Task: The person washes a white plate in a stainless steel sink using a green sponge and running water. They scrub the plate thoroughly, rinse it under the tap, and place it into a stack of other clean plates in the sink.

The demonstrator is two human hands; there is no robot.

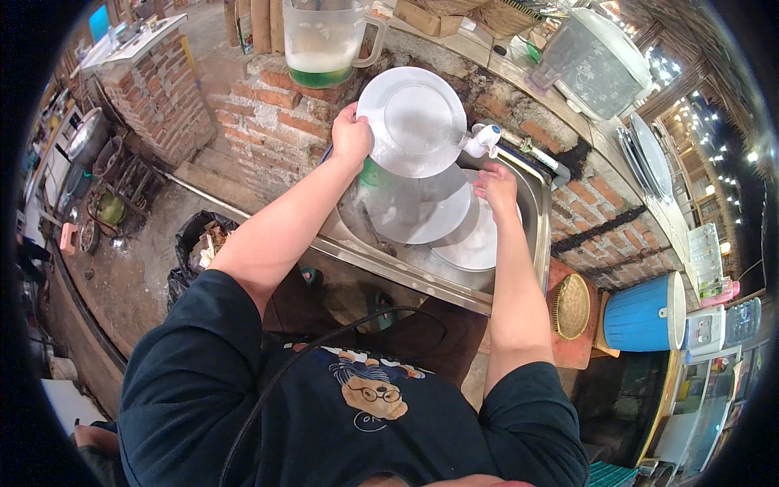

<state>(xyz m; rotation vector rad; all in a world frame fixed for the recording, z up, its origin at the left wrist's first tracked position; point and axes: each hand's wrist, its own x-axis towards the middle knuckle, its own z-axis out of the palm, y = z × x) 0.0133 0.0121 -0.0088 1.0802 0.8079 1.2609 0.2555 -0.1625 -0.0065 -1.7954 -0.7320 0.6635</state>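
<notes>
My left hand (353, 135) grips the left rim of a wet white plate (417, 119), lifted close to the faucet (482, 141). With fingers apart and nothing held, my right hand (498, 185) hovers over the right part of the stainless steel sink (535, 210). Below the lifted plate lies another white plate (420, 210), and a further white plate (478, 252) rests partly beneath that one. Something green (369, 173) shows beside my left wrist, mostly hidden by the plates. A dark utensil (383, 243) lies at the basin's left side; its kind is unclear.
A clear plastic pitcher (328, 52) with green liquid and foam stands on the brick ledge. Plates (651, 155) lean along the counter at right. A black bin bag (188, 243) sits left of the sink; a woven basket (571, 306) and blue cooler (642, 313) stand right.
</notes>
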